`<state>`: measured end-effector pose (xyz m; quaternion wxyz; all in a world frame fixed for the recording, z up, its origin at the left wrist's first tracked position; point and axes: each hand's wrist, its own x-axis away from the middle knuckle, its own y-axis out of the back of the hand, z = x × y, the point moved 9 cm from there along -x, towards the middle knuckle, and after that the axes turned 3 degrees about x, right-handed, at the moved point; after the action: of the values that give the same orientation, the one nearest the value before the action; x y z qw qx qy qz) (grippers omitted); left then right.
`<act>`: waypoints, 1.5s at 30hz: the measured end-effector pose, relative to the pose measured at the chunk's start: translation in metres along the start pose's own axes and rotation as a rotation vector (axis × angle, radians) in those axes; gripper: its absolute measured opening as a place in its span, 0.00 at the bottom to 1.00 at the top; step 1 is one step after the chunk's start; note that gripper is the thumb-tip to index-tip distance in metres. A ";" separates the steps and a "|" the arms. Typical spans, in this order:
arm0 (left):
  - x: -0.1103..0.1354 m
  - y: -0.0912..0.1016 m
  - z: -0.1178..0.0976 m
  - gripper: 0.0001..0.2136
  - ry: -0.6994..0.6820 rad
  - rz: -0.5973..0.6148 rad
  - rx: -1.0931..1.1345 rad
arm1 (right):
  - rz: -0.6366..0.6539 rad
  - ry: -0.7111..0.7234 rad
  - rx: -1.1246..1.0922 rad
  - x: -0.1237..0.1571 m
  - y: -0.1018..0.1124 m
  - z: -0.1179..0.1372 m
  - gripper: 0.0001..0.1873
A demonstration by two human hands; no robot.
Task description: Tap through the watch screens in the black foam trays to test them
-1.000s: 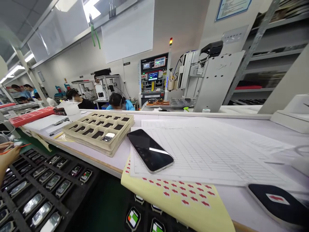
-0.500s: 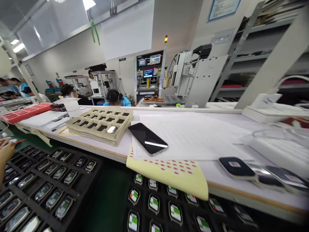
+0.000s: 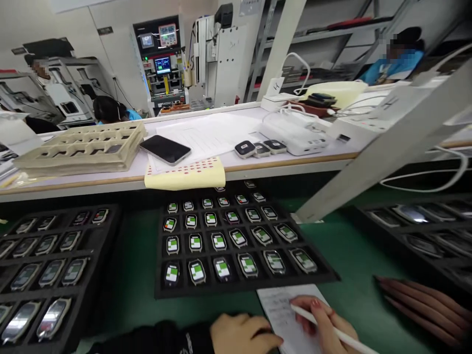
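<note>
My left hand [image 3: 241, 334], in a black sleeve, lies at the bottom middle with its fingertips on the left edge of a white paper sheet [image 3: 275, 302]. Its fingers are spread a little and hold nothing that I can see. My right hand [image 3: 324, 327] is closed around a white pen [image 3: 344, 337], its tip over the handwriting on the sheet. Just beyond the paper is a black tray [image 3: 239, 289] of watches in rows; many screens show green and white blocks.
More black trays of watches stand at the left [image 3: 83, 295] and right [image 3: 368, 216]. Another person's hand [image 3: 424, 309] reaches in at right. A raised shelf [image 3: 236, 164] bears a phone [image 3: 165, 149], a beige tray [image 3: 84, 162] and a white box [image 3: 298, 140]. A slanted post [image 3: 354, 182] rises from the bench.
The view has swung right and down. My two hands, the pen and the paper have come into view. A hand with an orange stick at the left has gone out of view.
</note>
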<state>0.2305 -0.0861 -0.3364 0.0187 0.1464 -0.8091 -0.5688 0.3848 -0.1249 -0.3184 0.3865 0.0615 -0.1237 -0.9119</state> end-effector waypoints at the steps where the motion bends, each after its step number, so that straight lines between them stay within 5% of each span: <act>1: 0.002 0.009 -0.003 0.18 -0.022 -0.046 0.010 | 0.004 -0.003 -0.033 -0.001 -0.001 0.000 0.29; 7: 0.007 0.045 -0.019 0.17 -0.115 -0.053 0.004 | 0.069 0.008 -0.155 -0.009 -0.005 -0.007 0.27; 13: 0.002 0.039 -0.030 0.14 -0.197 -0.025 -0.059 | 0.103 0.020 -0.183 -0.017 -0.001 -0.001 0.25; 19: -0.005 0.030 -0.042 0.14 -0.243 0.013 -0.092 | 0.301 -0.040 -0.088 -0.016 -0.015 -0.001 0.25; 27: -0.007 0.027 -0.039 0.14 -0.227 0.043 -0.044 | 0.124 0.325 0.306 -0.007 -0.004 0.023 0.29; 45: -0.006 0.023 -0.037 0.16 -0.234 0.106 -0.055 | 0.076 0.369 0.245 -0.009 0.003 0.026 0.24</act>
<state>0.2383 -0.1114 -0.3009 -0.0418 0.0358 -0.7965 -0.6021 0.3882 -0.1162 -0.2927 0.4264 0.2691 -0.1629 -0.8481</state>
